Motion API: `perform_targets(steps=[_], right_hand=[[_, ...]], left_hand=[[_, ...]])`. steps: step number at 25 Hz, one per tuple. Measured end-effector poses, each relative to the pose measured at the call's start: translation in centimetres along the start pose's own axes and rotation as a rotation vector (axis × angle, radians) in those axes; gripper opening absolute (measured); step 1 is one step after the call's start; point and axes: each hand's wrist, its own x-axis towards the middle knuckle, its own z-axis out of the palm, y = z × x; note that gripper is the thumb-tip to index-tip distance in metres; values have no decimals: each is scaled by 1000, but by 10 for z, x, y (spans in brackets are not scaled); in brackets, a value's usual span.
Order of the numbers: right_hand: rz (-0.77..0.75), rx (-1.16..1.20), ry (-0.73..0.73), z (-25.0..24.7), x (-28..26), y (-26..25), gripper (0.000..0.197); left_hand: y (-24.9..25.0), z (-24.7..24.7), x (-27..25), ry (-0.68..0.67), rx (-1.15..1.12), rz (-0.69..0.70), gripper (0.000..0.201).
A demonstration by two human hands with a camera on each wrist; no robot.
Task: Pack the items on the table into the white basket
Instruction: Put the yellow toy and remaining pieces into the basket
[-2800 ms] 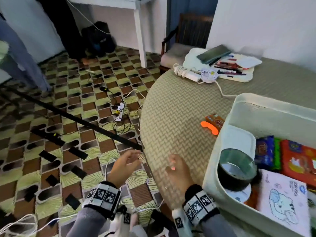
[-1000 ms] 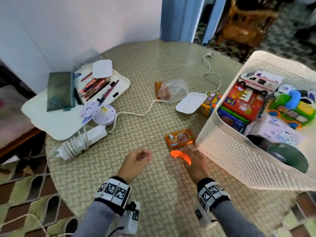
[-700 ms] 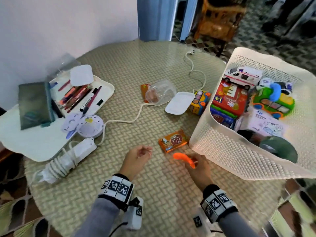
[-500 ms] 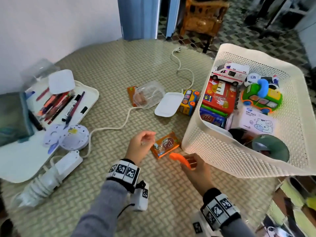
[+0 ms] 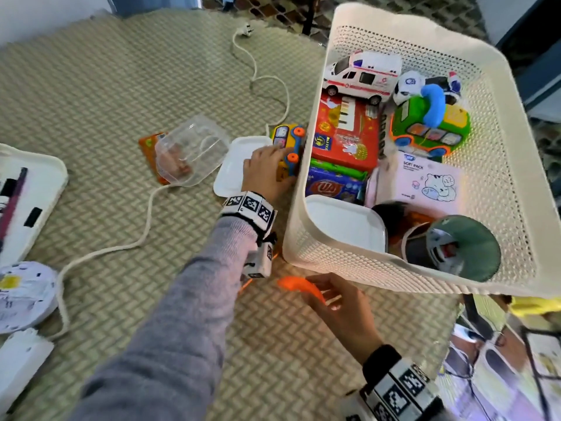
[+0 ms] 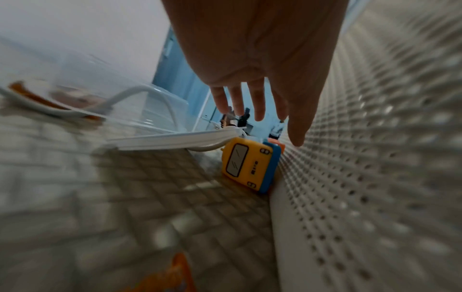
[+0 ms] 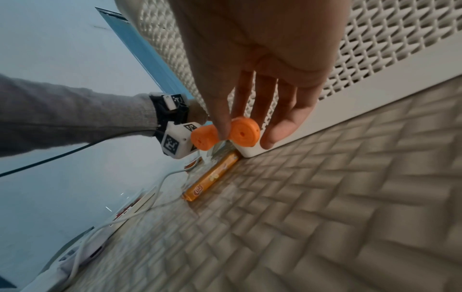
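Observation:
The white basket (image 5: 296,214) stands at the right, filled with toys, boxes and a tape roll. A yellow toy bus (image 5: 288,147) lies on the table against its left wall. My left hand (image 5: 267,168) reaches over the bus (image 6: 250,166) with fingers (image 6: 257,102) straight and holds nothing. My right hand (image 5: 334,302) pinches an orange toy handset (image 5: 299,287) just in front of the basket's near wall (image 7: 375,49); the handset (image 7: 242,134) sits between thumb and fingers. An orange snack packet (image 7: 212,177) lies flat by the basket corner, hidden under my left arm in the head view.
A clear plastic tub (image 5: 191,150) lies over an orange packet beside a white lid (image 5: 230,171). A white cable (image 5: 145,220) runs to a round white device (image 5: 21,296) and a power strip (image 5: 18,360). A white tray (image 5: 33,189) sits far left.
My left hand has reached forward from beside the snack packet to the yellow bus. My right hand has lifted the orange handset off the table. The view has swung toward the basket.

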Motion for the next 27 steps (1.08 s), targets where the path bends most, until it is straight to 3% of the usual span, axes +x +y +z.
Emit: perform_targets(steps=[2, 5, 9, 12, 15, 17, 23, 27], right_hand=[[25, 9, 6, 4, 3, 4, 22], [49, 41, -12, 8, 4, 6, 21], [30, 22, 2, 8, 8, 5, 21], [20, 20, 31, 7, 7, 3, 20], [25, 37, 11, 8, 4, -1, 21], [33, 38, -3, 9, 2, -4, 21], [35, 104, -28, 20, -7, -14, 19], [3, 105, -41, 30, -12, -14, 17]], left_hand=[[3, 5, 13, -77, 142, -11, 55], [1, 9, 21, -176, 178, -58, 59], [-7, 11, 20, -219, 271, -33, 61], [-11, 8, 10, -176, 277, -8, 55], [-16, 4, -6, -47, 284, 50, 40], [-24, 2, -21, 2, 186, 47, 34], [-52, -9, -83, 83, -34, 37, 37], [-67, -20, -115, 134, -33, 0, 26]])
